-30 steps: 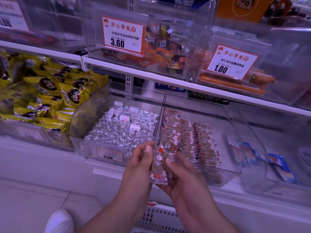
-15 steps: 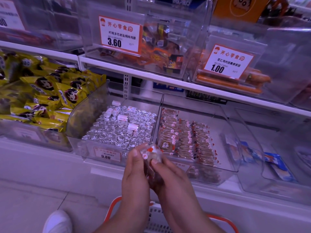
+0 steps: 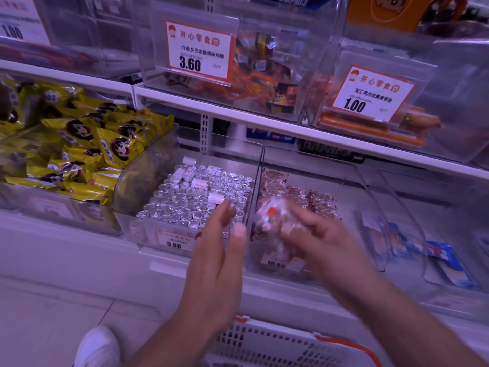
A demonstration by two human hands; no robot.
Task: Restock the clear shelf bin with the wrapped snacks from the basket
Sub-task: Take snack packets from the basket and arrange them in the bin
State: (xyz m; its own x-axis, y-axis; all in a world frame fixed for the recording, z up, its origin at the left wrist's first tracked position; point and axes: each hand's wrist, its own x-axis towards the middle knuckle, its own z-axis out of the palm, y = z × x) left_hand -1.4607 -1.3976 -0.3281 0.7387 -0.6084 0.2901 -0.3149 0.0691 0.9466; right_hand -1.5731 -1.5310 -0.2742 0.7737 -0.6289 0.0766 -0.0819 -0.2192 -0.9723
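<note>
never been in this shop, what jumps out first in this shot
The two hands in the middle: the right hand grips a blurred bundle of wrapped snacks over the clear shelf bin, while the left hand is open beside it. Left of that, a bin of silver foil pieces and yellow packets stand out, under orange price cards.
</note>
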